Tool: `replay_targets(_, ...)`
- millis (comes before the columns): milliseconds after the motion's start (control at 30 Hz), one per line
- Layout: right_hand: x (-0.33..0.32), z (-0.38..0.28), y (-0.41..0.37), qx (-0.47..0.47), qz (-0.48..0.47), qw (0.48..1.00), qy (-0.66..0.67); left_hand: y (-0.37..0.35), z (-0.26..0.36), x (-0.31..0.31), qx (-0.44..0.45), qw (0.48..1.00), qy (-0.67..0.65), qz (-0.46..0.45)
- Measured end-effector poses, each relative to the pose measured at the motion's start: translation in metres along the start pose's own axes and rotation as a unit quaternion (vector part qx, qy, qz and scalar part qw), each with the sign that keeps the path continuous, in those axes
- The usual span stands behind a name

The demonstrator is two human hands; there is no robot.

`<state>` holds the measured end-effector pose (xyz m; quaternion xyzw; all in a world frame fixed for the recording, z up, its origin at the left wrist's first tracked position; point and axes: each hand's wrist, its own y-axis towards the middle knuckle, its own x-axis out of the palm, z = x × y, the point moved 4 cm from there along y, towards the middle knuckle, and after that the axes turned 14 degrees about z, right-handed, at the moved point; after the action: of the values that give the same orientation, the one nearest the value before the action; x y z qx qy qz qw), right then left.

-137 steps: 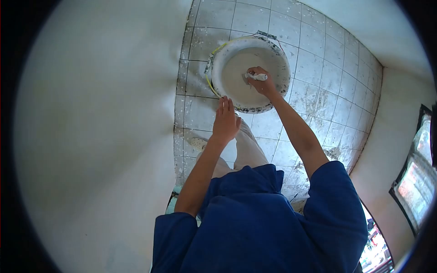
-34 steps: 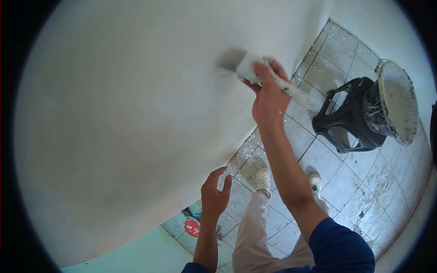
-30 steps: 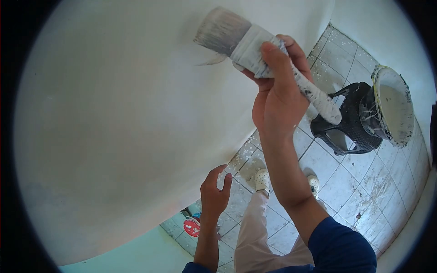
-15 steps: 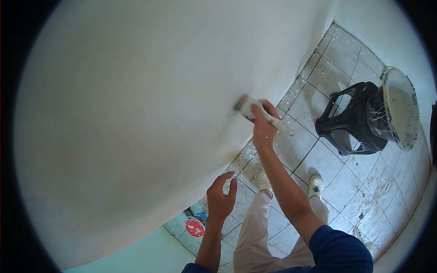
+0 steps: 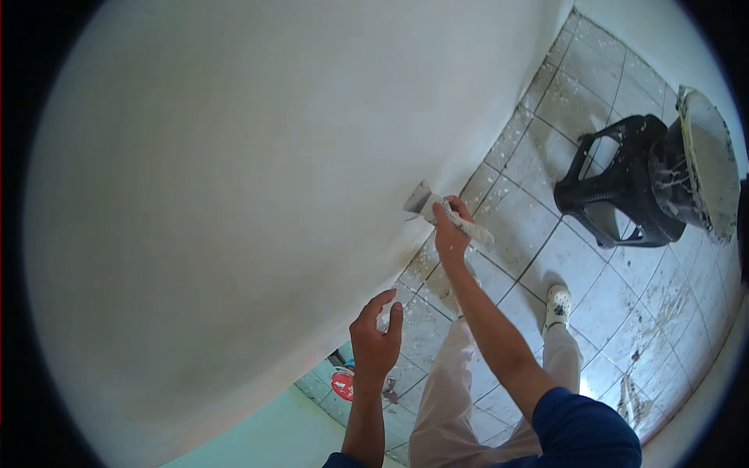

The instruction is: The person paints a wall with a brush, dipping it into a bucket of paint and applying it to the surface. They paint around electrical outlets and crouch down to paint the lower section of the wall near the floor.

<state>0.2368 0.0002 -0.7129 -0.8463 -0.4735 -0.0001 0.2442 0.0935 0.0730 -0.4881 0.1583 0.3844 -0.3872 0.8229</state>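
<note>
My right hand (image 5: pixel 452 230) is closed round the handle of a broad, paint-smeared brush (image 5: pixel 426 204). The dark bristles point up and left, against or very near the white wall (image 5: pixel 234 179); I cannot tell whether they touch. Lower down, my left hand (image 5: pixel 376 335) holds nothing, its thumb and fingers apart and curved, close to the wall's bottom edge.
At the right, a black plastic stool (image 5: pixel 616 183) bears a splattered bucket (image 5: pixel 683 175) with pale paint inside. Spattered tiles (image 5: pixel 530 218) make up the floor. A red-lidded container (image 5: pixel 342 385) stands beyond the wall's end, partly behind my left arm.
The brush has shifted slightly down, and its bristles now look splayed. In view, the stool and bucket sit further right and higher. My left hand remains open, nearly in place.
</note>
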Motion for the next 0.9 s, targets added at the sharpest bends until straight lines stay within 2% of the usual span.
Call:
replay_targets(33, -0.009, 0.025, 0.011, -0.002, 0.008, 0.999, -0.045, -0.001, -0.003, 0.002, 0.003, 1.000, 0.007, -0.006)
replay_targets(133, -0.017, 0.039, 0.034, 0.107, 0.039, 0.993, -0.010, -0.002, -0.002, 0.003, 0.016, 1.000, 0.015, -0.017)
replay_targets(167, -0.015, 0.044, 0.048, -0.017, 0.015, 0.997, -0.080, -0.002, 0.002, 0.001, 0.021, 0.999, 0.015, -0.019)
replay_targets(233, 0.019, -0.041, 0.033, 0.101, 0.049, 0.991, 0.066, -0.002, 0.013, -0.001, 0.023, 1.000, 0.002, -0.014)
replay_targets(367, 0.058, -0.247, 0.001, 0.085, -0.091, 0.962, 0.244, 0.001, 0.039, -0.002, 0.033, 0.999, -0.020, -0.020)
replay_targets(467, 0.066, -0.311, -0.005, 0.013, -0.152, 0.939, 0.309, 0.002, 0.045, 0.012, 0.042, 0.999, -0.026, -0.021)
replay_targets(533, 0.065, -0.269, 0.012, 0.008, -0.105, 0.963, 0.249, 0.004, 0.036, 0.032, 0.053, 0.998, -0.028, -0.017)
replay_targets(600, 0.051, -0.151, 0.053, -0.031, -0.045, 0.986, 0.158, 0.011, 0.019, 0.065, 0.041, 0.998, -0.056, -0.014)
replay_targets(667, 0.006, -0.006, 0.106, -0.043, 0.019, 0.997, 0.057, 0.013, -0.010, 0.107, 0.026, 0.998, -0.059, -0.016)
replay_targets(733, -0.043, 0.124, 0.149, 0.082, 0.006, 0.996, 0.037, 0.021, -0.044, 0.157, 0.016, 0.998, -0.050, -0.015)
replay_targets(833, -0.073, 0.170, 0.168, 0.141, 0.025, 0.990, -0.009, 0.022, -0.104, 0.220, 0.016, 0.999, -0.025, -0.015)
replay_targets(900, -0.051, 0.148, 0.169, 0.142, 0.008, 0.988, 0.059, 0.021, -0.118, 0.245, -0.017, 0.998, -0.037, -0.046)
